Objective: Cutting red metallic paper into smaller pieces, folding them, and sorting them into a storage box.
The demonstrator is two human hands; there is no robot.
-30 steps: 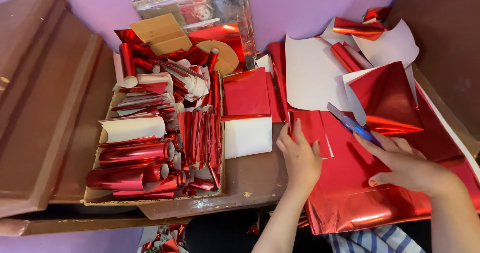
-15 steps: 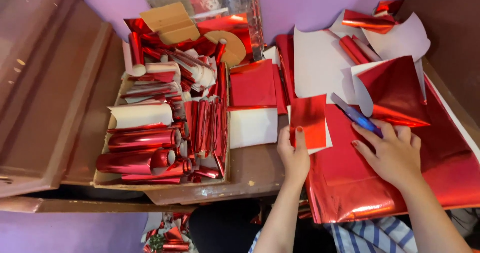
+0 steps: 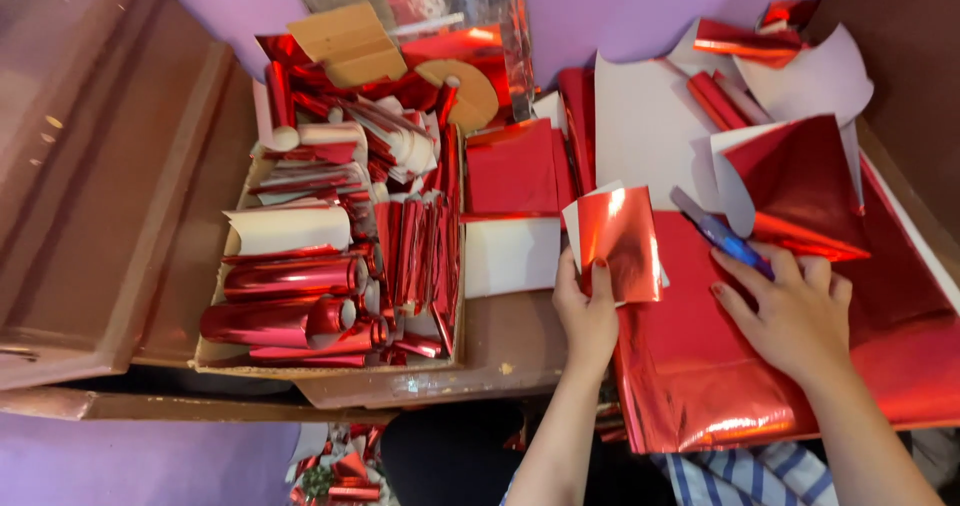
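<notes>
I see my left hand [image 3: 588, 311] closed in a pinch grip on a small piece of red foil paper [image 3: 618, 241], which it holds lifted, tilted a little, over the near edge of the worktop [image 3: 510, 351]. My right hand [image 3: 795, 311] lies with fingers spread on the large red foil sheet [image 3: 700, 386] at the right side of the worktop; it grasps nothing, but its fingertips touch the blue scissors [image 3: 722, 234] lying on that sheet. To the left stands a cardboard box [image 3: 330, 361] full of rolled red foil tubes [image 3: 290, 278]. White paper sheets [image 3: 650, 131] lie toward the far edge.
</notes>
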